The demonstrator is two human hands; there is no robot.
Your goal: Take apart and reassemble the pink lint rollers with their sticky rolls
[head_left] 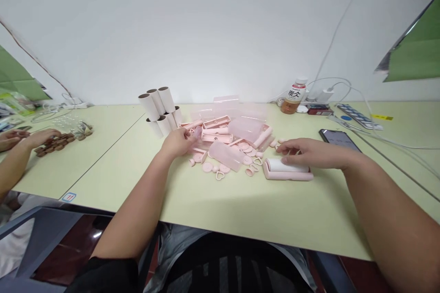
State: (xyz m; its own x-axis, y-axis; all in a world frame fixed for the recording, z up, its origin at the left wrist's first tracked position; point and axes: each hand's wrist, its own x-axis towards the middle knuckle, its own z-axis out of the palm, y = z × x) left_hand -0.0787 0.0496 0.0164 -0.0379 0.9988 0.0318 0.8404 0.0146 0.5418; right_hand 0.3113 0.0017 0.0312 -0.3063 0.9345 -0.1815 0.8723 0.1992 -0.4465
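Note:
My left hand [179, 142] reaches into the left side of a heap of pink plastic parts, fingers curled together; what they hold is hidden. Long pink trays [217, 138] and translucent pink curved covers [226, 155] lie in the heap. Pink discs [207, 166], heart-shaped rings [220, 175] and small knobs are scattered in front. My right hand [299, 152] hovers with loosely bent, parted fingers at a white roll [280, 165], its thumb near or touching it. That roll lies in a pink holder [288, 176] on the table.
White cardboard tubes [161, 112] are stacked behind my left hand. A drink bottle [294, 97], a phone [338, 139], cables and a power strip [359, 116] are to the right. At far left, another person's hands [30, 139] are at brown pieces [55, 144].

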